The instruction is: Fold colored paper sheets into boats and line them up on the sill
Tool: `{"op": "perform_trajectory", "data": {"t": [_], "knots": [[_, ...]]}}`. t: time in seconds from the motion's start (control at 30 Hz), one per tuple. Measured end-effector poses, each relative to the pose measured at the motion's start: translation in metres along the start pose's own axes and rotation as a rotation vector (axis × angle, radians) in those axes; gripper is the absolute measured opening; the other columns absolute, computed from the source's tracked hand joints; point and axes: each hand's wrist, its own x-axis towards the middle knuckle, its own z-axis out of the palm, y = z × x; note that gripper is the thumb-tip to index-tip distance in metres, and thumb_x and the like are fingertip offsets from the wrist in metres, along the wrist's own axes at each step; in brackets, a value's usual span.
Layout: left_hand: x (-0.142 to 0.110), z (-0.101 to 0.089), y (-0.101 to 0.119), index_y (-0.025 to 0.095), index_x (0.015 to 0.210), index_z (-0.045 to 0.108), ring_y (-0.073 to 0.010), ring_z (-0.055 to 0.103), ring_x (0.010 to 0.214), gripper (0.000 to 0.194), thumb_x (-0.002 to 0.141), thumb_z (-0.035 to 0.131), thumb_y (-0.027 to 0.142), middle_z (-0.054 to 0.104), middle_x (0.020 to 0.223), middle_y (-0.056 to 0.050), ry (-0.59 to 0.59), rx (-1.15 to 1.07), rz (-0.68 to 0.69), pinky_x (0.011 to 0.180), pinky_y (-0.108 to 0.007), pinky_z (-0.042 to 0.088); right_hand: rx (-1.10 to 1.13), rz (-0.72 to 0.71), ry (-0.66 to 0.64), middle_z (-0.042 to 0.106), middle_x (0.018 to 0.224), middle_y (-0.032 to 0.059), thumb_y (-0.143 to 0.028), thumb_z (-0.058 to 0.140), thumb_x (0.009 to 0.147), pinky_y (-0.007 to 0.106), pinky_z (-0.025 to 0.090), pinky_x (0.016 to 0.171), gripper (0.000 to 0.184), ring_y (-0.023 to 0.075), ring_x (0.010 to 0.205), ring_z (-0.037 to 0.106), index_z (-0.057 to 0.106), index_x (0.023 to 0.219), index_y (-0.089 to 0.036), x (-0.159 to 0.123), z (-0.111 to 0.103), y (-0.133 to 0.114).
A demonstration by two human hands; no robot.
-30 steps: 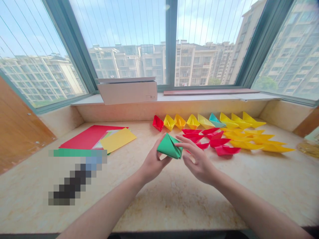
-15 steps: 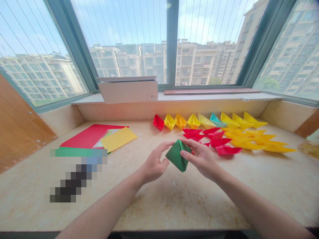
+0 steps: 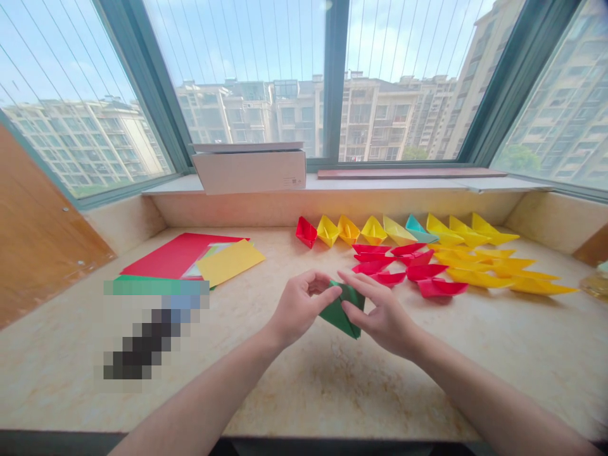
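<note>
A folded piece of green paper (image 3: 342, 315) is held between my two hands above the countertop, its lower corner pointing down toward me. My left hand (image 3: 300, 305) pinches its upper left part, with the thumb across the near face. My right hand (image 3: 386, 310) grips its right side, thumb on the near face and fingers along the top edge. The fingers cover part of the folds. Just beyond my right hand lie several red paper boats (image 3: 426, 272).
Behind stands a row of mostly yellow paper boats (image 3: 373, 232), with more yellow boats (image 3: 479, 277) at right. Sheets of coloured paper (image 3: 161, 254) lie at left, near a blurred-out dark object (image 3: 145, 342). A white box (image 3: 251, 172) rests on the sill.
The green paper has turned so a corner points down, and come slightly lower. My left hand briefly loosened, then closed on its upper left. My right hand went from fingertip touch to a grip.
</note>
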Motion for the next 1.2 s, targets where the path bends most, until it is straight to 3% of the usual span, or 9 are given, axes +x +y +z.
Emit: {"op": "perform_trajectory", "data": {"t": [0.27, 0.53, 0.77, 1.0, 1.2], "knots": [[-0.005, 0.005, -0.001, 0.013, 0.095, 0.066, -0.0185, 0.067, 0.081, 0.031, 0.08, 0.074, 0.039, 0.071, 0.087, -0.007, -0.048, 0.023, -0.01, 0.073, -0.03, 0.052, -0.034, -0.076, -0.027, 0.071, 0.108, 0.0095, -0.02, 0.055, 0.091, 0.037, 0.059, 0.083, 0.041, 0.0251, 0.1, 0.068, 0.062, 0.131, -0.022, 0.0, -0.002, 0.002], [-0.007, 0.005, 0.002, 0.013, 0.097, 0.065, -0.0186, 0.067, 0.082, 0.028, 0.084, 0.07, 0.037, 0.072, 0.09, -0.008, -0.123, 0.025, 0.006, 0.075, -0.03, 0.052, -0.118, -0.093, 0.013, 0.07, 0.116, 0.0103, -0.016, 0.055, 0.088, 0.038, 0.058, 0.089, 0.048, 0.0257, 0.106, 0.068, 0.058, 0.136, -0.022, -0.004, -0.001, 0.0], [-0.007, 0.006, 0.002, 0.013, 0.101, 0.067, -0.0201, 0.069, 0.084, 0.024, 0.085, 0.066, 0.031, 0.073, 0.094, -0.009, -0.095, 0.044, 0.019, 0.077, -0.031, 0.054, -0.137, -0.076, 0.053, 0.07, 0.116, 0.0106, -0.018, 0.058, 0.086, 0.039, 0.059, 0.088, 0.051, 0.0264, 0.104, 0.068, 0.057, 0.136, -0.022, -0.003, 0.001, -0.003], [-0.01, 0.006, 0.013, 0.015, 0.094, 0.074, -0.0195, 0.069, 0.083, 0.022, 0.08, 0.057, 0.015, 0.075, 0.089, -0.004, -0.047, 0.196, 0.107, 0.08, -0.029, 0.053, -0.139, -0.101, 0.039, 0.07, 0.106, 0.0093, -0.017, 0.059, 0.085, 0.037, 0.06, 0.08, 0.048, 0.0258, 0.095, 0.069, 0.06, 0.132, -0.023, -0.003, 0.004, -0.006], [-0.012, 0.006, 0.012, 0.015, 0.096, 0.074, -0.0182, 0.068, 0.081, 0.026, 0.082, 0.053, 0.013, 0.075, 0.089, -0.003, -0.055, 0.17, 0.118, 0.077, -0.027, 0.053, -0.148, -0.113, -0.006, 0.066, 0.09, 0.0056, -0.015, 0.058, 0.084, 0.033, 0.056, 0.067, 0.043, 0.021, 0.076, 0.065, 0.062, 0.126, -0.024, -0.002, 0.003, -0.012]]}}
